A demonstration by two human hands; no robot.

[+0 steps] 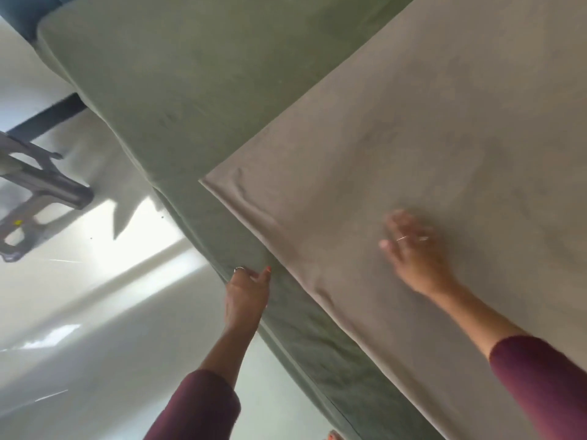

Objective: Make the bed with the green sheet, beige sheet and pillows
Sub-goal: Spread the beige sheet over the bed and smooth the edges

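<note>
The smooth beige sheet (428,138) lies flat over the mattress top, its right part cut off by the frame, its folded corner near the bed's side edge. Under it the dull green sheet (178,77) covers the mattress and drapes down the side. The right hand (413,252), motion-blurred, rests flat with fingers spread on the beige sheet. The left hand (246,295) touches the green sheet's side; its fingertips are hidden, so whether it grips is unclear. A grey plastic frame (38,198) stands on the pale floor (95,312).

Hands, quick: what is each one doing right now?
Left hand: grips the green sheet at the bed's side edge.
Right hand: open, fingers spread flat on the beige sheet.
</note>
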